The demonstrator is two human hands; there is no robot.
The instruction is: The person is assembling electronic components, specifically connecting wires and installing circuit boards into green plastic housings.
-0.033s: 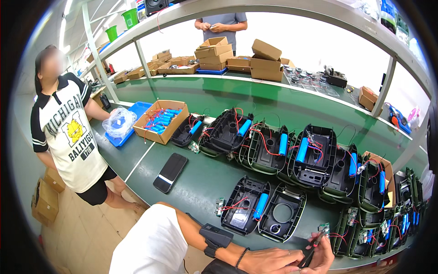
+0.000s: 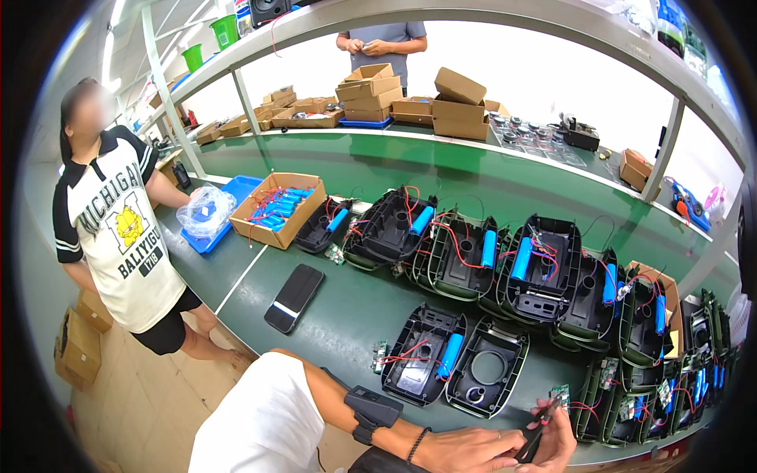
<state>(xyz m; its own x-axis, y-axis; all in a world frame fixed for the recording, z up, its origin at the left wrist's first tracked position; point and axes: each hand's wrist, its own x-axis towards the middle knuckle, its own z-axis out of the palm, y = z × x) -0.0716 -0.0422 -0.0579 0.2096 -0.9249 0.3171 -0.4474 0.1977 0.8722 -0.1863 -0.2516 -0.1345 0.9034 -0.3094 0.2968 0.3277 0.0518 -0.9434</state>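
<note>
At the lower right, my right hand (image 2: 558, 443) is closed, its fingertips pinching a small green circuit board (image 2: 560, 394) with thin red wires. My left hand (image 2: 473, 450) comes in from the left, its fingers closed around the lower end of a slim black tool (image 2: 533, 446) with reddish parts. The tool slants up toward the board; its exact kind is unclear. Just left of the board lies a black plastic housing half (image 2: 489, 366) with a round ring inside. Beside that, another open housing (image 2: 414, 355) contains a blue cylindrical battery (image 2: 450, 355) on red wires.
Several more black housings (image 2: 461, 256) with batteries fill the green bench's middle and right. A black phone (image 2: 295, 298) lies left of them, near a cardboard box (image 2: 272, 197) of batteries and a blue tray (image 2: 206, 236). One person (image 2: 118, 229) stands left, another (image 2: 386, 47) across the bench.
</note>
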